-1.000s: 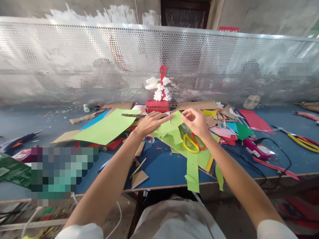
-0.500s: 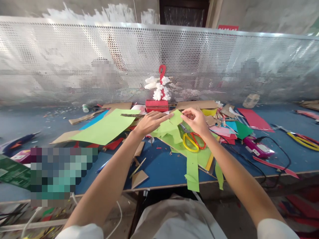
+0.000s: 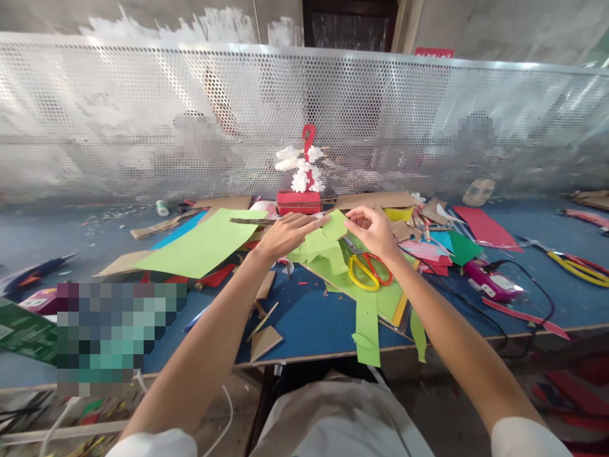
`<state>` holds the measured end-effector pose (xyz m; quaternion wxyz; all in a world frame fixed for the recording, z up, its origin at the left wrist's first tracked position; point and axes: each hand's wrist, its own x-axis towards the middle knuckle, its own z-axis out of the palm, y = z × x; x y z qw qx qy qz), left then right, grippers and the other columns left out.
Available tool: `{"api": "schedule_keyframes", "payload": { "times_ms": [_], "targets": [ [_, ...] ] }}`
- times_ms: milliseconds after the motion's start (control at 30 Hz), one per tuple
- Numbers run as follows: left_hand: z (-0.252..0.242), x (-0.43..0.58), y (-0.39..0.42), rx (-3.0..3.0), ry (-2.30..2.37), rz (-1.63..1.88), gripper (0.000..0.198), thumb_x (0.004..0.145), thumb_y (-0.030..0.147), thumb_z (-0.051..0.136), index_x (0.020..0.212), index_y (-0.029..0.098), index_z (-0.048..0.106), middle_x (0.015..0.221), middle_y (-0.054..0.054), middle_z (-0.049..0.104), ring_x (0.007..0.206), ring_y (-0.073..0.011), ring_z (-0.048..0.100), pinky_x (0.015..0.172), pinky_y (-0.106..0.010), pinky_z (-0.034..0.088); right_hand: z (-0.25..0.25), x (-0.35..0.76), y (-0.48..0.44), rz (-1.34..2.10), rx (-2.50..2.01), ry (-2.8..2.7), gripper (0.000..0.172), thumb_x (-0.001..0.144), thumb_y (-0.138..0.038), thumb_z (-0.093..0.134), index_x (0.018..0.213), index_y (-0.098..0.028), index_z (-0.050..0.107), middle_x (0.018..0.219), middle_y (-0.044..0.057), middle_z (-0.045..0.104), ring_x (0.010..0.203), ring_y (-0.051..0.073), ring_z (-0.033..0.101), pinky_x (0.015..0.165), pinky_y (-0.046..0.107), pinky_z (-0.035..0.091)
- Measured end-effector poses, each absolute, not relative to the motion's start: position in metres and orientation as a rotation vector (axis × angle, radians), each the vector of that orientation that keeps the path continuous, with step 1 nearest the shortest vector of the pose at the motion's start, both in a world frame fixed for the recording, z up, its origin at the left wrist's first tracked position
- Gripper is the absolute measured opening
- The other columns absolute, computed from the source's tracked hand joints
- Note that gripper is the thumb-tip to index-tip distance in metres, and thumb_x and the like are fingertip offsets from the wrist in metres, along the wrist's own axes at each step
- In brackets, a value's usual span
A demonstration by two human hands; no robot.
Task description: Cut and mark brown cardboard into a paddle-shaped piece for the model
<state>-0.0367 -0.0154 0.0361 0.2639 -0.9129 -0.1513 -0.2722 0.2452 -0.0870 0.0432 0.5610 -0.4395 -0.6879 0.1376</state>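
Note:
My left hand (image 3: 291, 233) lies palm down with its fingers stretched out over light green paper pieces. Its fingertips rest at the left edge of a small light green paper piece (image 3: 336, 223). From behind this hand a thin brown twig (image 3: 250, 221) sticks out leftward; whether the palm touches it is hidden. My right hand (image 3: 373, 230) has thumb and index finger pinched at that small piece's right edge, the other fingers curled. Just below the right hand, scissors with yellow and red handles (image 3: 364, 273) lie on the green scraps.
A red box with a hooked red stem and white blossoms (image 3: 299, 203) stands behind the hands. A large green sheet (image 3: 204, 244) lies left. Rightward are paper scraps (image 3: 428, 251), a purple device with a black cable (image 3: 495, 282) and yellow-red pliers (image 3: 571, 263). Perforated metal panel (image 3: 394, 127) borders the back.
The view shifts very slightly. Both hands and the green paper stay in practically the same place.

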Motion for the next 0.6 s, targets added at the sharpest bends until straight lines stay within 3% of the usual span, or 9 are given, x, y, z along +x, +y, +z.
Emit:
{"api": "schedule_keyframes", "payload": {
  "times_ms": [600],
  "targets": [
    [0.0334, -0.0371, -0.0123, -2.49, -0.441, -0.743, 0.087, 0.095, 0.002, 0.052, 0.174, 0.03, 0.031, 0.135, -0.01, 0.077, 0.114, -0.0224, 0.074, 0.096, -0.036, 0.058, 0.0436, 0.2459, -0.0866, 0.358, -1.023, -1.618, 0.03, 0.088, -0.051, 0.08, 0.098, -0.023, 0.078, 0.093, 0.007, 0.081, 0.087, 0.024, 0.075, 0.077, 0.036, 0.057]
  ]
}}
